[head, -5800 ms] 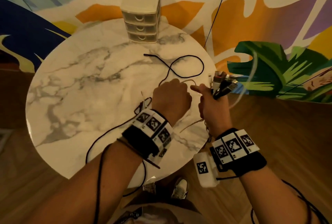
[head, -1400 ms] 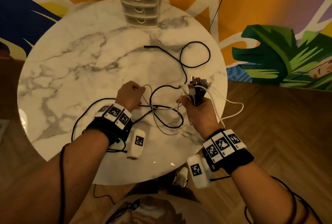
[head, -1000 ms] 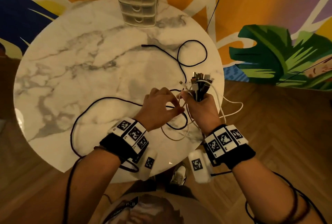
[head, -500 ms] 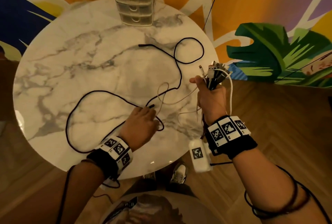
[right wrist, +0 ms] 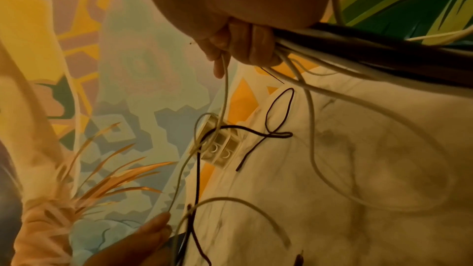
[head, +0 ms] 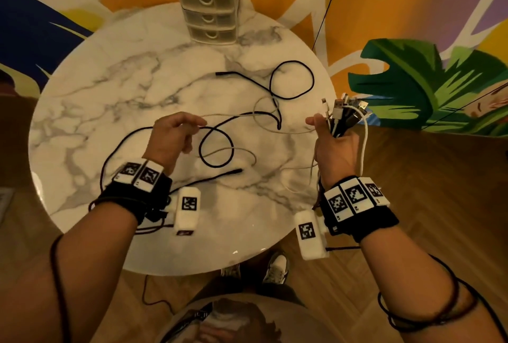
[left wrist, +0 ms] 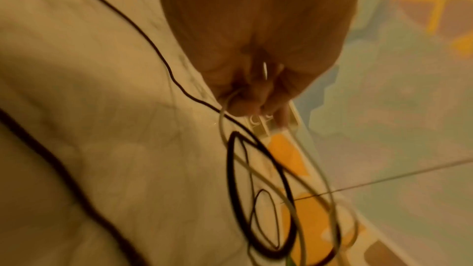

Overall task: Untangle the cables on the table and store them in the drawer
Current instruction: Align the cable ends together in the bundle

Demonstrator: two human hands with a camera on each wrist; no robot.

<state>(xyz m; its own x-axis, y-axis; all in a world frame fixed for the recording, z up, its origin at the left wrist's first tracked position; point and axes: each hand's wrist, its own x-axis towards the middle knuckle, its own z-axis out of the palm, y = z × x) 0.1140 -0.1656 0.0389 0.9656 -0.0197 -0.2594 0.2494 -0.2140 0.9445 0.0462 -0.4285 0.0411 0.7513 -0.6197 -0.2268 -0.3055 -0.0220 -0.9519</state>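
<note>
My right hand (head: 328, 136) grips a bundle of cable ends (head: 347, 113) upright, over the table's right edge; the plugs stick up out of the fist (right wrist: 245, 45). A thin white cable (head: 264, 122) runs from that bundle leftward to my left hand (head: 196, 133), which pinches it (left wrist: 256, 98) above the marble table (head: 110, 101). A long black cable (head: 292, 80) lies in loose loops across the tabletop, crossing the white one. The cream three-drawer unit (head: 210, 4) stands at the far edge with all its drawers closed.
A second black loop (head: 217, 147) and a black cable end (head: 236, 171) lie between my hands. White cable (head: 364, 144) hangs off the table's right side over the wooden floor (head: 439, 205). A painted wall (head: 384, 13) is behind the table.
My left hand has lifted off the table near the black cable end and moved up and left, now pinching the thin white cable. The right hand keeps hold of the bundle.
</note>
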